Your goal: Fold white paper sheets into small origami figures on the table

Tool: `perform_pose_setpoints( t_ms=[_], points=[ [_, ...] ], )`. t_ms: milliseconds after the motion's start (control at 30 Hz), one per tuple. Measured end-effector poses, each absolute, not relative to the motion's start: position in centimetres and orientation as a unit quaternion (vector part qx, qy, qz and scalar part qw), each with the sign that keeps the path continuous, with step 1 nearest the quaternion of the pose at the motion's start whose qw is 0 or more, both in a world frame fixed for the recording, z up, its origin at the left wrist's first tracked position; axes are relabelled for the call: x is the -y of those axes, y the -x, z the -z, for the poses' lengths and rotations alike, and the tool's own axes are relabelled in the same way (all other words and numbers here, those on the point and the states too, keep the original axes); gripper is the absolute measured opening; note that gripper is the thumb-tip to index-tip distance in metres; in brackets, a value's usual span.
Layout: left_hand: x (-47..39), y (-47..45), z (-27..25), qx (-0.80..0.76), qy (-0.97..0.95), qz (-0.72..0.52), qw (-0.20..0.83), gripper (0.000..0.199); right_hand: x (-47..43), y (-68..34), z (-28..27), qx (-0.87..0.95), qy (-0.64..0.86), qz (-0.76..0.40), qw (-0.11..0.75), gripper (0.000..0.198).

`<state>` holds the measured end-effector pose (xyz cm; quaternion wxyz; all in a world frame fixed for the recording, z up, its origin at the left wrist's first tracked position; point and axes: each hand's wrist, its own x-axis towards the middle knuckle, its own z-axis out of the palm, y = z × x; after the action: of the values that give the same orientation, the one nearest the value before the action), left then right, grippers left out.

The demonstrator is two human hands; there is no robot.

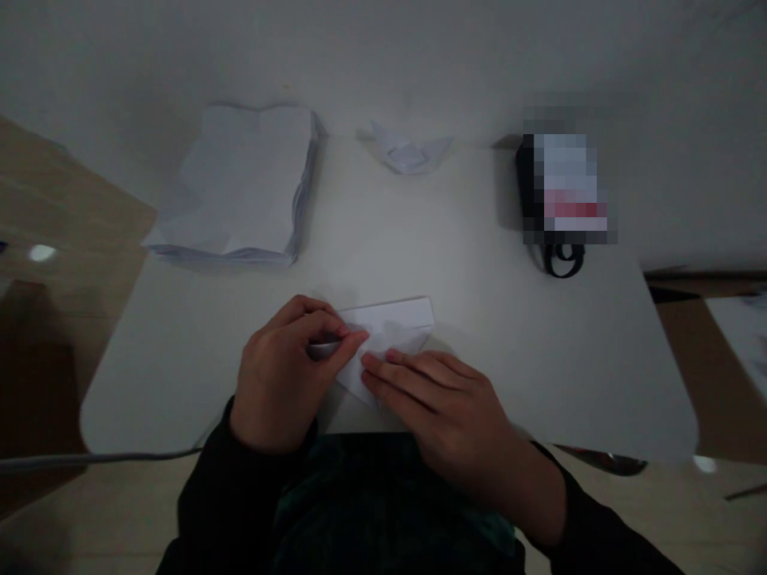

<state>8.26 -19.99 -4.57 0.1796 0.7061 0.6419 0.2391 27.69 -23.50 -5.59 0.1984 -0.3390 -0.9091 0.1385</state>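
The likeliest trouble is a crooked crease: the paper (403, 317) lies near the middle of the table's (413, 247) front edge, its layers overlapping, and if the left hand (281, 371) pulls on its pinch while the right hand (449, 403) presses, those layers could slide out of line. Too hard a tug might tear a corner — thin sheets give little warning — and too light a press could let the fold spring up. The paper's near point is close to the table's front edge, so a drag toward the body could bend it over.

The left hand is arched, thumb and fingertips closed on the paper's left side. The right lies slantwise, palm down, fingers fairly straight on the paper; its thumb is unclear — I cannot tell whether it grips too.
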Motion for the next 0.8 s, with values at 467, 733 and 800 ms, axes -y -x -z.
perform_pose_setpoints(
  t_ms=[467,733,800],
  points=[
    [28.3,-7.6,7.2,-0.406,-0.864,-0.298,-0.012,0.036,23.3,-27.8,6.1,0.91,0.329,-0.136,0.214,0.037],
    [28.9,-8.4,7.1,-0.431,-0.848,-0.307,0.016,0.04,23.5,-27.7,6.2,0.909,0.334,-0.131,0.213,0.039],
    [29.1,-8.5,6.8,-0.431,-0.851,-0.3,0.021,0.038,23.5,-27.7,6.2,0.908,0.335,-0.13,0.215,0.039]
  ],
)
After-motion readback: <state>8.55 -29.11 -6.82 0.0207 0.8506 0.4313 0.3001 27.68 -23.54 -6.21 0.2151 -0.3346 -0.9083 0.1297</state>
